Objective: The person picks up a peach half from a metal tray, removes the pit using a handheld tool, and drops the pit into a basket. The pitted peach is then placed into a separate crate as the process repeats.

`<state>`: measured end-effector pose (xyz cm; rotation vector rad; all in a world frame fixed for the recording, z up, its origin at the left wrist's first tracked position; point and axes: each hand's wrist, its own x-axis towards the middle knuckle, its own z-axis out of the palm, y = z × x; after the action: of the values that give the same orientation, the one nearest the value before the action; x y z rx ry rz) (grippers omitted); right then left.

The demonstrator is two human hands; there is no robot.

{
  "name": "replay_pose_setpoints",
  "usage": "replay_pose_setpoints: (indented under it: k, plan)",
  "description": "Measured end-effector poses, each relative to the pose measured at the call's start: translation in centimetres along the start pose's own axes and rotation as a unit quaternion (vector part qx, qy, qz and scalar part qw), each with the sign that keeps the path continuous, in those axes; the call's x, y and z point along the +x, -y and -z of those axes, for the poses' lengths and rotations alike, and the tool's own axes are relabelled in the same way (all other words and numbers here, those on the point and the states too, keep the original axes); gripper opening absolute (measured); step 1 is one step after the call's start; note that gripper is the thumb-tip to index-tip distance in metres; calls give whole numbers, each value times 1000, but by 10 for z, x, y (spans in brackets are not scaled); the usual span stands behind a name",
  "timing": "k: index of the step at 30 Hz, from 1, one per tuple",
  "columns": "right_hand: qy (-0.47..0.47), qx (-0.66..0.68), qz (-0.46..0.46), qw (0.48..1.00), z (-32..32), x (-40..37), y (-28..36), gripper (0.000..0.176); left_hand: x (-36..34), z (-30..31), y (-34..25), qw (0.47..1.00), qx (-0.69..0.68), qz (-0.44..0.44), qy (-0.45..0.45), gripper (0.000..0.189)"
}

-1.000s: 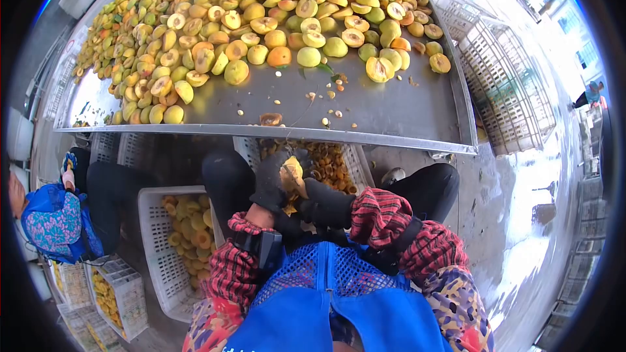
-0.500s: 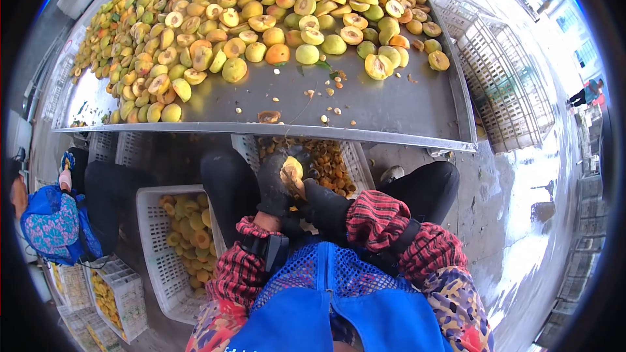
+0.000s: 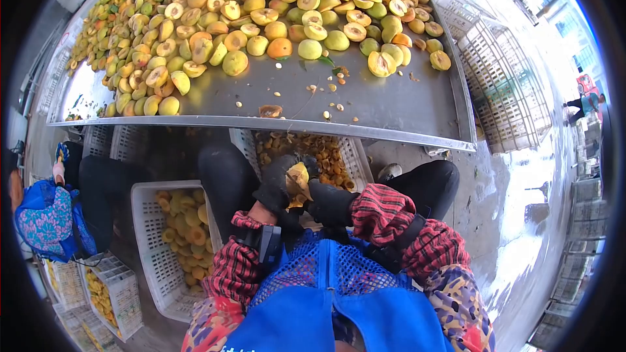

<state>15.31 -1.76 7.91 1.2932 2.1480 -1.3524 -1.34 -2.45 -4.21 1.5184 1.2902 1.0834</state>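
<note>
My left hand (image 3: 276, 181), in a black glove, is wrapped around a yellow peach piece (image 3: 298, 180) with brownish flesh facing up. Close against the fruit's right side is my right hand (image 3: 330, 203), also black-gloved, with its fingers curled. Whatever it grips, if anything, is hidden. Both hands are between my knees, in front of a white crate of brown-orange peach scraps (image 3: 334, 164) that sits under the table edge.
A metal table (image 3: 385, 107) bears many halved peaches (image 3: 235, 62), plus loose pale kernels. At my left stands a white crate (image 3: 147, 248) of peach halves. Another person (image 3: 49, 215) sits farther left. Stacked white crates (image 3: 505, 85) stand right of the table; wet floor lies beyond.
The peach piece has turned in my left hand, and its brownish side faces me more. Both hands stay close together. The view has shifted slightly.
</note>
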Motion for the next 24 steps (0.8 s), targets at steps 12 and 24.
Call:
replay_pose_setpoints:
  k: [12,24]
  plan:
    - [62,297,8,953,-6,4,-13,30,0,1,-41,993,68,-61,-77,30]
    - [0,108,80,991,-29,3,-35,29,0,8,-52,993,50,-63,90,21]
